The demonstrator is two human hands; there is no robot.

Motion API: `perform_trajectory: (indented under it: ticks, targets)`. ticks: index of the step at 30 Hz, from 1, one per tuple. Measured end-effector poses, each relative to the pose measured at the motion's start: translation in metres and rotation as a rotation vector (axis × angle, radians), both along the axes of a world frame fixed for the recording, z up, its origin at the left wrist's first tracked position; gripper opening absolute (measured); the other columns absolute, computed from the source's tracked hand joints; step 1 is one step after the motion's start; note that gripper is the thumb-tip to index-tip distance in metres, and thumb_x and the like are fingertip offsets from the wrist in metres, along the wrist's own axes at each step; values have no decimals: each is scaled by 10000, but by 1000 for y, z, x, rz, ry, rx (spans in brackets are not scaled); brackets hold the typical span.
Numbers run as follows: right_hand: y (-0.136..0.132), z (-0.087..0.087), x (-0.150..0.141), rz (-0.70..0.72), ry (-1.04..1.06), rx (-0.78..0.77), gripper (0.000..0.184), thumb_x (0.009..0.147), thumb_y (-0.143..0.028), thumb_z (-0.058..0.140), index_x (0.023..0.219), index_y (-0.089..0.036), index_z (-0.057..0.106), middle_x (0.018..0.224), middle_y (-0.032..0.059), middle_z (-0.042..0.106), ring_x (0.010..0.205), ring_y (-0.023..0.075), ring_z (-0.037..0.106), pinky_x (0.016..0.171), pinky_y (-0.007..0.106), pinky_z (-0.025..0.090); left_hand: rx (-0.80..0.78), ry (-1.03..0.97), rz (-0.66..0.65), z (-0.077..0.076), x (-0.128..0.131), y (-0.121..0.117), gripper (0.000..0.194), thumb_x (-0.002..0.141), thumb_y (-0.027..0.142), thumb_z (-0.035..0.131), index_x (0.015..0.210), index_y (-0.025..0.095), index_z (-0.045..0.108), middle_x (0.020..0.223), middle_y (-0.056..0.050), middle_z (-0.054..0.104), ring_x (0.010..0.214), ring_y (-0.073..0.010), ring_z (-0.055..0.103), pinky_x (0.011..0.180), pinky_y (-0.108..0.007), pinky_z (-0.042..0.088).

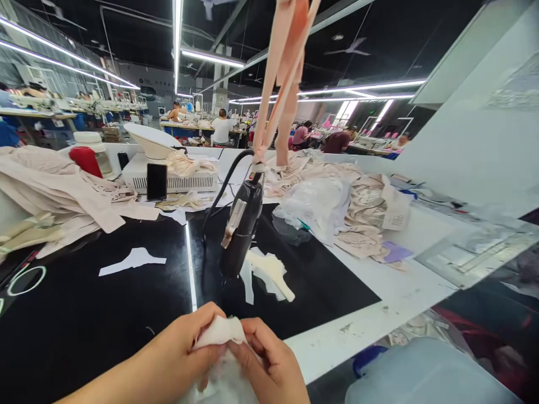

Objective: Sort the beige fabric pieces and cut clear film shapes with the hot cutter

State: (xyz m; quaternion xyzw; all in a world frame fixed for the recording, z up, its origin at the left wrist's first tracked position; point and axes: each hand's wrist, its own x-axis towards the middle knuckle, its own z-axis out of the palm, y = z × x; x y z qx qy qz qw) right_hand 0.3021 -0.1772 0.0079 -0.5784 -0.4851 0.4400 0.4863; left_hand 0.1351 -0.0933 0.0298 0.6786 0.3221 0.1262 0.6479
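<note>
Close to the camera, at the bottom middle, my left hand (185,348) and my right hand (269,359) both pinch a piece of white fabric (221,331). Its upper edge is folded between my thumbs and fingers, and the rest hangs down past the frame's lower border. Beyond my hands, a black handheld electric tool (244,230) hangs from peach fabric straps (280,95) over the black mat. Beside its lower end lie white and cream cut pieces (272,272). Another white cut piece (132,261) rests alone on the mat's left part.
Beige fabric (54,185) is heaped at the left, with scissors (25,275) below. A phone (156,182) leans on a white box (193,177). At right are a clear plastic bag (315,202) and stacked beige pieces (366,205). Several people work in the background.
</note>
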Motion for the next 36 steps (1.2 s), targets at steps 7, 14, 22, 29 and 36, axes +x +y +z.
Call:
perform_trajectory:
  ticks: [7, 14, 22, 29, 36]
  targets:
    - [-6, -6, 30, 42, 450, -162, 485, 753, -604, 785, 858, -162, 616, 652, 8, 642, 531, 99, 557, 503, 183, 375, -297, -161, -62, -12, 38, -1, 454, 810, 548, 677, 967, 157, 505, 703, 2, 604, 490, -95, 539, 474, -219, 486]
    - [-9, 12, 75, -262, 476, -147, 475, 689, -550, 850, 854, -160, 635, 672, 14, 648, 523, 95, 546, 496, 173, 413, -456, -268, -73, -21, 60, 11, 647, 855, 747, 492, 1180, 189, 456, 887, -55, 657, 626, -116, 632, 592, -264, 567]
    - [28, 39, 138, -589, 500, -31, 449, 483, -359, 973, 759, -160, 679, 651, -30, 591, 509, 58, 463, 464, 138, 460, 796, -90, -133, -24, 90, 6, 271, 1001, 224, 370, 1104, 187, 617, 950, -60, 674, 880, -188, 648, 770, -310, 567]
    - [67, 46, 146, -583, 499, 10, 331, 588, -256, 900, 738, -161, 620, 653, -26, 573, 525, 66, 503, 469, 138, 486, 1429, 27, -165, -44, 145, 33, 212, 974, 244, 559, 1166, 181, 623, 1315, -63, 627, 1277, -265, 531, 1106, -485, 412]
    - [81, 30, 151, -518, 285, -25, 319, 723, -351, 822, 706, -168, 561, 604, -48, 526, 499, 71, 491, 471, 168, 479, 1396, 169, -164, -38, 135, 24, 155, 923, 280, 648, 1017, 156, 645, 1086, -57, 673, 1088, -261, 616, 1002, -457, 486]
